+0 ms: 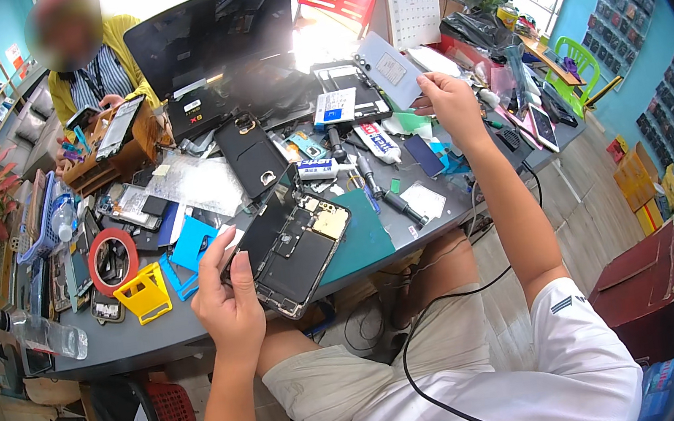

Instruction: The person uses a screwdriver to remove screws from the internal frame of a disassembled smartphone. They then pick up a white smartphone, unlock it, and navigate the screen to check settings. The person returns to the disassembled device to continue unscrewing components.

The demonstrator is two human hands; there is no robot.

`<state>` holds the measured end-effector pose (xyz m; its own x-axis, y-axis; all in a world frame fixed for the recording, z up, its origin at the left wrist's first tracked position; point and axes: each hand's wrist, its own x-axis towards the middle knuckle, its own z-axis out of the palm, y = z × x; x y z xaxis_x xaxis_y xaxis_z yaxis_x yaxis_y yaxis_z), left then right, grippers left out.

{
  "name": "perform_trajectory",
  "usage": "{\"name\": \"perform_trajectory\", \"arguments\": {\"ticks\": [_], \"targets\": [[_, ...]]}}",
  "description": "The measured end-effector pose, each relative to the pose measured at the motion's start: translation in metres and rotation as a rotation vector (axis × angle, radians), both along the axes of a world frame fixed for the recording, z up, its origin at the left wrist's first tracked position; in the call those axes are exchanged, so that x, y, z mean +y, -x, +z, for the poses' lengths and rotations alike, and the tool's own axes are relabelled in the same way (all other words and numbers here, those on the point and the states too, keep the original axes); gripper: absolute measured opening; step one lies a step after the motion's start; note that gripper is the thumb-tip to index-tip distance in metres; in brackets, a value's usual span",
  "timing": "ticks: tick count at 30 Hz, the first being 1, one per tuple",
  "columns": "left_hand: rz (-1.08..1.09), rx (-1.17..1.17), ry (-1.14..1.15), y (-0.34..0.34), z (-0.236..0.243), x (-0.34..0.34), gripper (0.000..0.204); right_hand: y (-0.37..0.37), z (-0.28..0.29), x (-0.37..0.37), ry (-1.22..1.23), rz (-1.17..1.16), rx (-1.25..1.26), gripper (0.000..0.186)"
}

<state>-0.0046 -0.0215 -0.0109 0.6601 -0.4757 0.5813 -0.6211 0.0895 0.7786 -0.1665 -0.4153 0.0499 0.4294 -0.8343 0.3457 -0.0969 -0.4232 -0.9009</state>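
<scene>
In my left hand (231, 297), near the table's front edge, is an opened smartphone (296, 258), tilted, its dark inner parts and a gold-coloured board area facing up. My thumb and fingers grip its left side. My right hand (452, 102) is raised over the far right of the table. It pinches the lower corner of a pale lavender phone back panel (389, 74), which has a whitish label on it. Beyond the opened smartphone lies a black phone frame (249, 156). A green work mat (361, 229) shows beside the opened smartphone, and glue tubes (379, 143) lie between my hands.
A large dark monitor (213, 44) stands at the back, with a person (99, 50) in yellow behind it. Red tape (113, 261), a yellow phone stand (144, 294) and a plastic bottle (47, 334) crowd the left. A black cable (407, 354) crosses my lap.
</scene>
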Motion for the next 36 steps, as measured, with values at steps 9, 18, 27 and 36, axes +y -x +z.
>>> {"name": "perform_trajectory", "arguments": {"ticks": [9,18,27,36], "targets": [[0.004,0.003,-0.022,0.001,0.001,0.002,0.032,0.016,0.005,0.004,-0.317,0.225,-0.203,0.027],[-0.001,-0.004,-0.018,0.000,0.000,0.001,0.032,0.042,0.007,0.032,-0.489,0.479,-0.339,0.025],[0.006,0.014,-0.006,0.000,-0.001,0.001,0.033,0.085,-0.017,0.113,-0.634,0.572,-0.432,0.033],[0.014,0.026,-0.010,0.002,-0.002,0.001,0.034,0.122,-0.030,0.184,-0.828,0.524,-0.452,0.036]]}}
